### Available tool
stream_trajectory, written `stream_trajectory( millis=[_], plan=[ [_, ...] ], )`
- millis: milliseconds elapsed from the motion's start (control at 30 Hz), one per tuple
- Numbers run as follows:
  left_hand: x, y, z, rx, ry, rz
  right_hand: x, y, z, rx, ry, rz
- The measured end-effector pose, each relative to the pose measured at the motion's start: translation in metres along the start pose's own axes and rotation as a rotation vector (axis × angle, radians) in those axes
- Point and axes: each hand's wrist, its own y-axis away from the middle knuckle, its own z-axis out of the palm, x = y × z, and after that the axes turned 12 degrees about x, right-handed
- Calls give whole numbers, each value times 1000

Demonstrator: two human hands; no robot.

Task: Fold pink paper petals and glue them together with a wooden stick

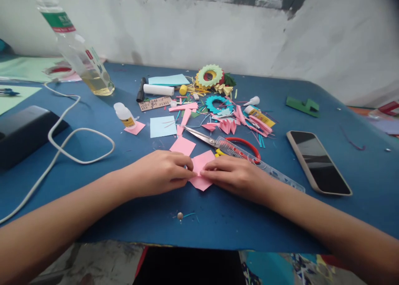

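Fingers (pixel 183 174) of the left hand (pixel 158 173) and right hand (pixel 240 175) pinch pink paper (pixel 202 159) on the blue surface (pixel 134 222) before a whitewashed wall (pixel 187 31), scissors (pixel 212 141) and clear ruler (pixel 274 173) overlapping just beyond.

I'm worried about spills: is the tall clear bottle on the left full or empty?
Neither: partly full. The bottle shows yellowish liquid only near its base, with clear walls above that.

Craft corner — scissors (pixel 212 141), paper scraps (pixel 186 117)
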Motion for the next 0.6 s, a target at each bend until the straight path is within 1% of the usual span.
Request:
stream_trajectory(
  millis=[100,200,367,500,567,600],
  plan=[
    [2,-1,-2,-2,-61,80,1,-2,-2,5,73,-110],
    [4,-3,-3,2,-95,105,2,-4,-4,-18,120,-165],
    [6,-3,-2,16,-109,124,2,-6,-7,-80,114,-202],
    [8,-3,-2,32,-139,152,1,-8,-8,-98,121,-213],
    [9,-2,-2,19,-151,166,0,-9,-8,-103,122,-214],
    [10,-2,-3,23,-142,139,0,-9,-8,-105,122,-215]
  ],
)
